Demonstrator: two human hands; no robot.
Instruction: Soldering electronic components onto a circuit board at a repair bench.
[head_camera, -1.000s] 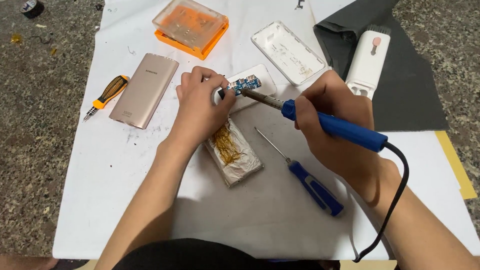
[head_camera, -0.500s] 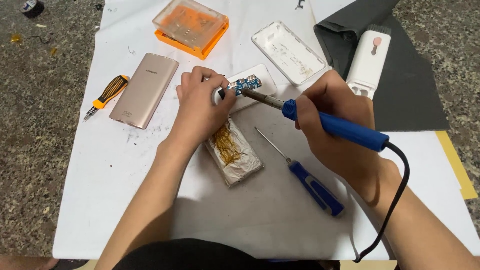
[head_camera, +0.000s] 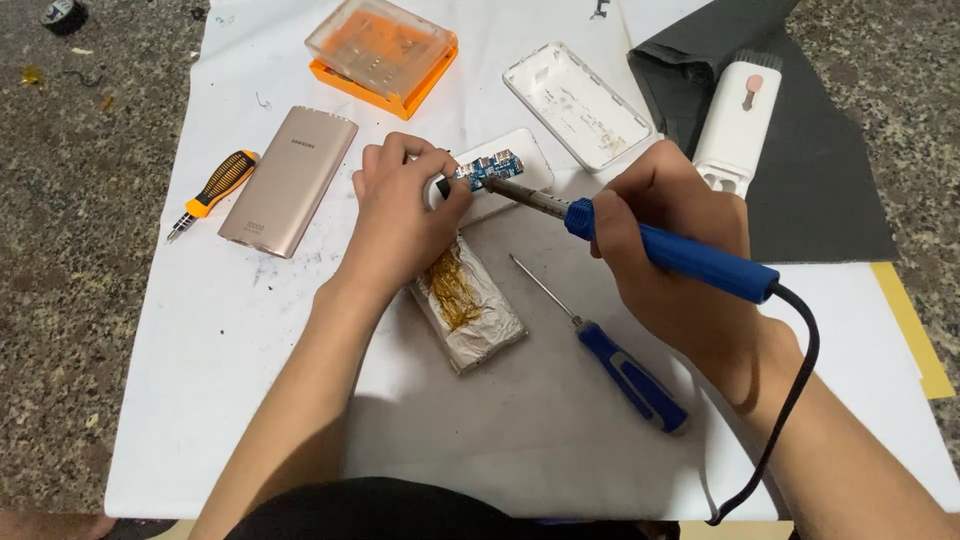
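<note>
So the small blue circuit board (head_camera: 488, 169) sits on a white plastic shell half (head_camera: 520, 180) mid-sheet, left hand (head_camera: 400, 215) fingers curled and pinching its edge. Right hand (head_camera: 665, 240) is wrapped tight around a blue-handled soldering iron (head_camera: 640, 240), tip touching the board. Just below: a silver foil-wrapped battery pack (head_camera: 465, 305), a blue-handled screwdriver (head_camera: 615, 355), all on the white paper sheet (head_camera: 250, 380).
</note>
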